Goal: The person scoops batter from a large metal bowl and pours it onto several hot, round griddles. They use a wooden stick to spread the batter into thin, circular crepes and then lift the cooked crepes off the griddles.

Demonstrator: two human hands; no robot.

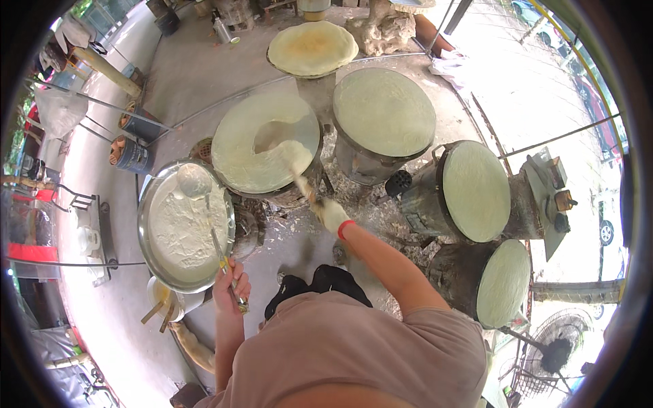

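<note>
My left hand [232, 288], bare, grips the handle of a long ladle [194, 181], whose bowl rests at the far side of a big metal basin [145, 239] of pale batter [183, 229]. My right hand [330, 214], in a whitish glove with a red band at the wrist, holds a spreading tool by its handle [304, 187]. The tool's blurred head lies on the batter sheet [240, 148] atop a round griddle ahead of me. A bare, darker patch [275, 136] shows in this sheet's middle. Its exact head shape cannot be told.
Several drum stoves [370, 166] curve to the right, their round tops covered by pale sheets [385, 112]. Beyond stands another griddle with a browned flatbread [312, 48]. A white bucket [189, 303] is beside the basin. A pedestal fan [556, 354] stands at lower right, buckets [130, 155] at left.
</note>
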